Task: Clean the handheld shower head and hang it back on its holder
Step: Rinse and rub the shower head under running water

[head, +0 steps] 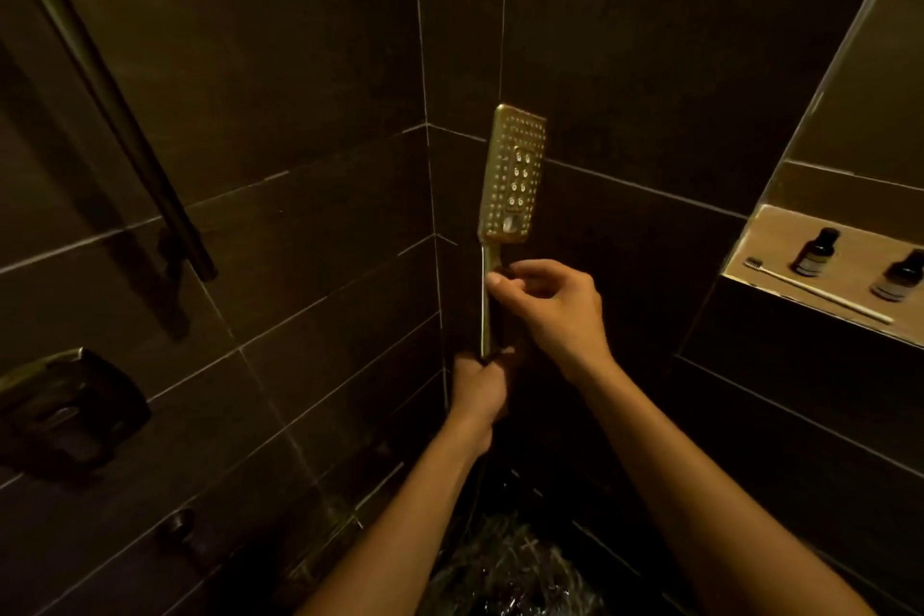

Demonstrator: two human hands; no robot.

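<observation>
A brass-coloured rectangular shower head [513, 175] stands upright in front of the dark tiled corner, nozzle face toward me. My left hand [477, 390] grips the bottom of its slim handle [486, 310]. My right hand [550, 305] closes around the upper handle just under the head, fingertips pinched on it. The hose drops below my left hand and is barely visible. A dark slide rail [115, 100] runs diagonally on the left wall; its lower bracket [172, 248] may be the holder.
A dark mixer control [70, 408] sits on the left wall. A lit wall niche [820, 265] at the right holds two small dark bottles [815, 251] and a toothbrush [815, 290]. Wet floor [505, 570] glistens below my arms.
</observation>
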